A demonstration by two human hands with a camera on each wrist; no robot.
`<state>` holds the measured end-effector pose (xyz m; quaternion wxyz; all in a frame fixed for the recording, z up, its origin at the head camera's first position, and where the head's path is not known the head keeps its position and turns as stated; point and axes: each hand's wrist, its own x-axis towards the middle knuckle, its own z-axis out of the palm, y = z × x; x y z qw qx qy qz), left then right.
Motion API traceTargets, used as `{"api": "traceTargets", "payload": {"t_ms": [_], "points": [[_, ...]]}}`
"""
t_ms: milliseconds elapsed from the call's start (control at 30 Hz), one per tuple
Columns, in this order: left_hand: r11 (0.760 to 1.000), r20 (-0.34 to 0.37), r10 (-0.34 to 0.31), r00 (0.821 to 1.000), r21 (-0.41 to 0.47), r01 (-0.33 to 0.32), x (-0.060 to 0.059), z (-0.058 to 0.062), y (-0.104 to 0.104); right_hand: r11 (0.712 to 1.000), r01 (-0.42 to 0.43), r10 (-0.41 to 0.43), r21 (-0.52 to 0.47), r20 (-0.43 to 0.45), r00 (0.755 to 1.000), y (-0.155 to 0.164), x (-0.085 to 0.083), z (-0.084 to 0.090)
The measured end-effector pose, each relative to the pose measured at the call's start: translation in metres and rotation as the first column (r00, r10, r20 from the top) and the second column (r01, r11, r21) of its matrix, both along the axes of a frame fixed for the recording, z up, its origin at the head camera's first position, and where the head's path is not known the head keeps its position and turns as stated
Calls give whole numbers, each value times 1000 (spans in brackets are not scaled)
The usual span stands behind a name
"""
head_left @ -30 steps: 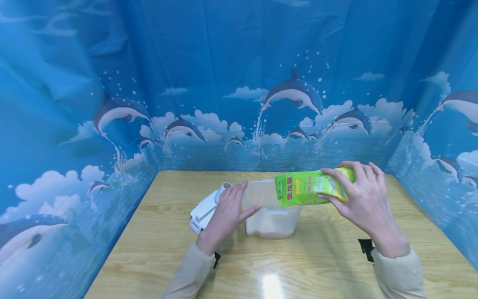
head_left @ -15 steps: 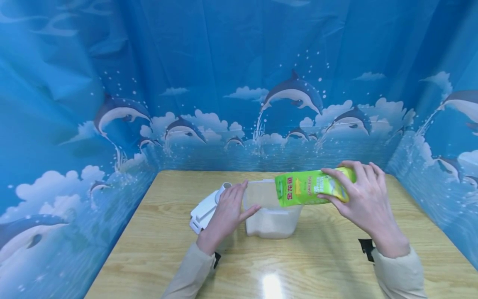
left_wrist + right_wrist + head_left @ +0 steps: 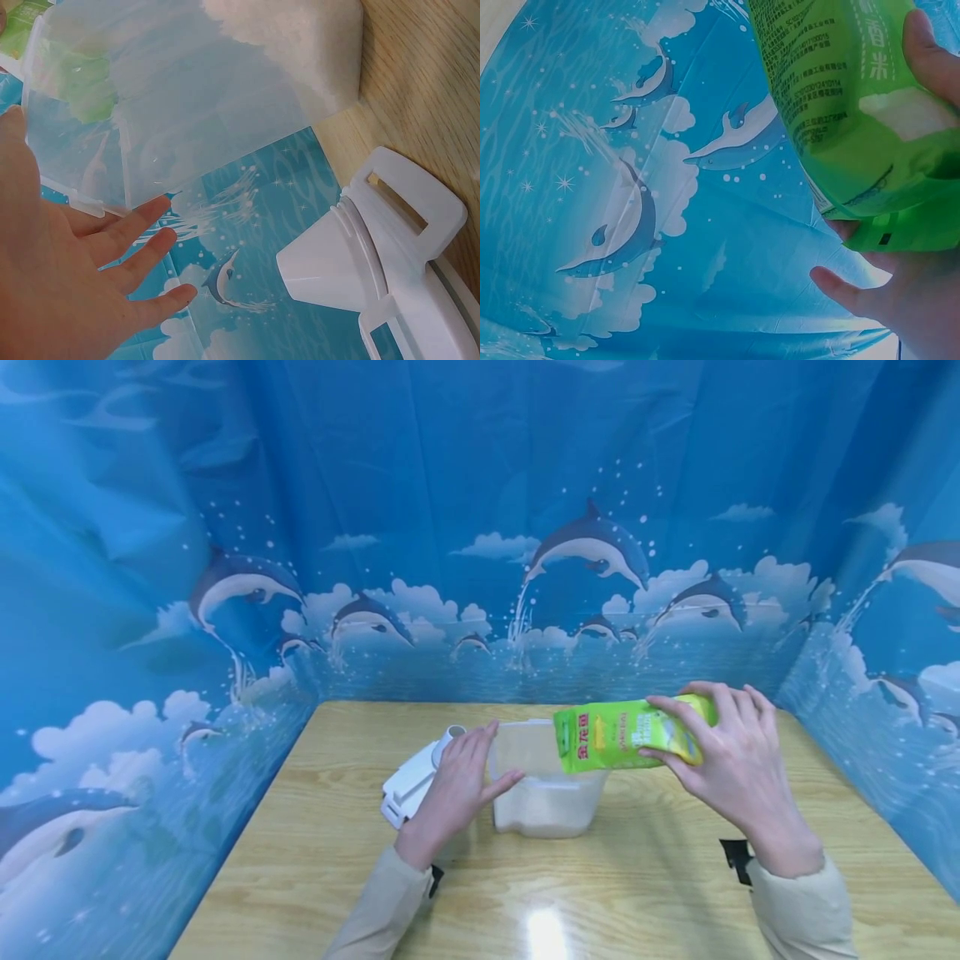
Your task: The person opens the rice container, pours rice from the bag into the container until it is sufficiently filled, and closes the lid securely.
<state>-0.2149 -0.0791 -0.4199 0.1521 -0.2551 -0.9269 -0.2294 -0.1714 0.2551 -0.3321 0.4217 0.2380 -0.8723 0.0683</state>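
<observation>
The right hand (image 3: 731, 760) grips a green rice bag (image 3: 626, 733), fingers curled over its top and thumb underneath, and holds it on its side above the table. The bag's open end points left, right over the far right rim of the clear plastic container (image 3: 547, 777). From the right wrist camera the green bag (image 3: 855, 105) fills the upper right, a clear window in it showing white grains, with the thumb pressed on its face and fingertips (image 3: 840, 285) wrapped around from below.

Over on the other side, the left hand (image 3: 457, 789) lies against the container's left wall, fingers straight and spread, thumb pointing at the near side; it steadies the tub and closes on nothing. The left wrist view confirms it: fingers (image 3: 142, 240) stretched flat along the translucent container wall (image 3: 195, 112), and a layer of white rice (image 3: 292, 37) sitting in the bottom.

The container stands upright mid-table on the light wooden table (image 3: 600, 893). Just to the left of the hand lies a white lid with a pour spout (image 3: 420, 777), spout end up; up close the funnel-shaped spout (image 3: 337, 262) shows clearly. A blue dolphin-print curtain (image 3: 480, 527) surrounds the table on three sides.
</observation>
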Motion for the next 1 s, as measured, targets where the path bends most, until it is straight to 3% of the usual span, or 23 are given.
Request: {"api": "traceTargets", "payload": {"t_ms": [800, 1000], "points": [[1000, -27, -12, 1000, 8, 13, -1, -1, -1, 1000, -14, 14, -3, -30, 999, -2, 1, 1], [1000, -6, -6, 1000, 5, 6, 0, 0, -1, 1000, -16, 15, -2, -41, 999, -1, 1, 1]]}}
